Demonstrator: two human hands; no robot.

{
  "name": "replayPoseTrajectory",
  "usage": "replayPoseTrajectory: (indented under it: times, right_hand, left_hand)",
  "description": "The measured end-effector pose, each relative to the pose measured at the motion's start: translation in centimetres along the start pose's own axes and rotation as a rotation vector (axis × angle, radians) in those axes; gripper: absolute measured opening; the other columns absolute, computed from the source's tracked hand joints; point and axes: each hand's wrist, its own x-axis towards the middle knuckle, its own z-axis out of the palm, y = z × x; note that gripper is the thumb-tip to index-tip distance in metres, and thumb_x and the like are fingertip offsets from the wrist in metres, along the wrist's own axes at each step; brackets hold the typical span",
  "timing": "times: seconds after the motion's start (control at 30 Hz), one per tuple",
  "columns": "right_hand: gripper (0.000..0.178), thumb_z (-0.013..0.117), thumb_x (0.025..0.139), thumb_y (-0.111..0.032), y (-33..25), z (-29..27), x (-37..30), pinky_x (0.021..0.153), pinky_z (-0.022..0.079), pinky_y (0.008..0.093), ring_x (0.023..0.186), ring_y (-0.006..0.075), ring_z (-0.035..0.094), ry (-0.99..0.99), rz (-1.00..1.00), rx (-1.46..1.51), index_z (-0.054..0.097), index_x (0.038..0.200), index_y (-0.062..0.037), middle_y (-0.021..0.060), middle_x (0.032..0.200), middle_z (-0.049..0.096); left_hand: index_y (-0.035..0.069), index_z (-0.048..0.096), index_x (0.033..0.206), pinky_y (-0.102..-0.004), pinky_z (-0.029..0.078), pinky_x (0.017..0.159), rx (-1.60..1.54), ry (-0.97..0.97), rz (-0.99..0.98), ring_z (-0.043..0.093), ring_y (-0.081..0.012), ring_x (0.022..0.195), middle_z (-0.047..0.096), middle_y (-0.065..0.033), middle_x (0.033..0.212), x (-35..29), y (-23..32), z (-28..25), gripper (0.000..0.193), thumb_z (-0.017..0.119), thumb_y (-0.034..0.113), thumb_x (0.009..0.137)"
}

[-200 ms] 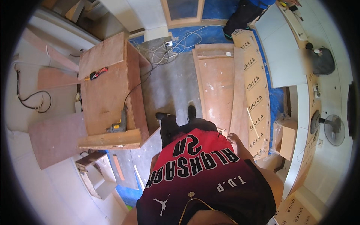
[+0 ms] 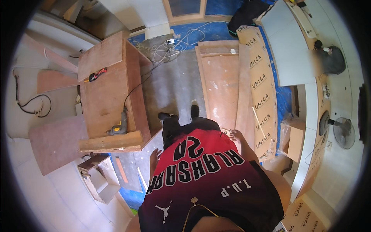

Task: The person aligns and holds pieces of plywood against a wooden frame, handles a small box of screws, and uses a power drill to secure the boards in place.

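Observation:
My right hand (image 2: 236,135) hangs beside the right hem of my red and black jersey (image 2: 189,166). Its fingers are loosely apart, and I see nothing held in them. On the other side, my left hand (image 2: 155,155) shows partly past the jersey's edge, fingers loosely stretched and nothing visible in them. Closest to the left hand stands a wooden cabinet carcass (image 2: 104,92). On it lie a corded power drill (image 2: 120,127), near a wood strip (image 2: 112,141), and a red and black hand tool (image 2: 97,74) of unclear kind.
Wooden panels (image 2: 220,85) lie on the floor at right, beside printed brown board (image 2: 259,89). A tangled pale cable (image 2: 170,52) crosses the floor ahead. Another person's dark-clothed legs (image 2: 247,17) show at the far right. A fan (image 2: 343,132) stands along the right side.
My left hand has come into view beside the jersey. My right hand has shifted slightly up and left. The whole view has moved a little; the drill and cabinet stay put.

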Motion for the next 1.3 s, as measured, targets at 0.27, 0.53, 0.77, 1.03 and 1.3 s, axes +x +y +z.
replayPoseTrajectory:
  times: [0.27,0.53,0.77,1.03,1.3]
  right_hand:
    - [0.044,0.071,0.095,-0.014,-9.2,-2.0,5.5,0.076,0.064,0.045,0.098,0.0285,0.076,-0.047,-0.152,-0.544,0.062,0.138,-0.0106,0.0104,0.115,0.076]
    - [0.079,0.076,0.093,-0.047,-28.5,3.9,14.8,0.092,0.06,0.058,0.124,0.0422,0.064,-0.237,-0.01,-0.274,0.043,0.155,-0.0111,0.0228,0.148,0.055]
    - [0.121,0.075,0.09,-0.064,-47.4,13.2,16.2,0.102,0.057,0.0536,0.137,0.0452,0.055,-0.262,-0.132,-0.04,0.004,0.169,-0.0073,0.0268,0.164,0.037]
    - [0.134,0.08,0.082,-0.068,-52.8,12.9,37.0,0.108,0.05,0.0599,0.146,0.0485,0.04,0.05,0.066,0.347,0.002,0.167,0.0006,0.0302,0.163,0.03]
    - [0.145,0.083,0.067,-0.08,-60.6,14.2,66.2,0.111,0.049,0.045,0.137,0.0365,0.055,0.496,0.141,0.182,0.026,0.153,0.0213,0.034,0.15,0.05]
  left_hand:
    - [0.006,0.051,0.15,-0.0436,0.056,0.094,-0.224,0.052,-0.255,0.066,-0.0294,0.115,0.065,-0.0147,0.136,2.7,1.8,1.6,0.05,0.055,0.03,0.107]
    - [0.009,0.057,0.141,-0.0406,0.055,0.088,0.04,-0.04,-0.3,0.068,-0.0243,0.105,0.068,-0.0094,0.124,8.0,7.4,4.9,0.042,0.057,0.032,0.106]
    - [0.011,0.062,0.133,-0.0379,0.054,0.083,0.209,-0.178,-0.436,0.069,-0.0199,0.097,0.071,-0.0047,0.114,17.8,16.5,6.1,0.035,0.058,0.034,0.106]
    - [0.015,0.056,0.142,-0.0377,0.053,0.094,0.02,0.167,-0.028,0.07,-0.0216,0.108,0.067,-0.0038,0.12,31.3,46.5,13.6,0.04,0.058,0.035,0.108]
    - [0.005,0.056,0.141,-0.0235,0.054,0.059,0.315,-0.118,-0.022,0.074,-0.0194,0.093,0.069,-0.0103,0.124,42.0,44.9,31.1,0.042,0.062,0.029,0.108]
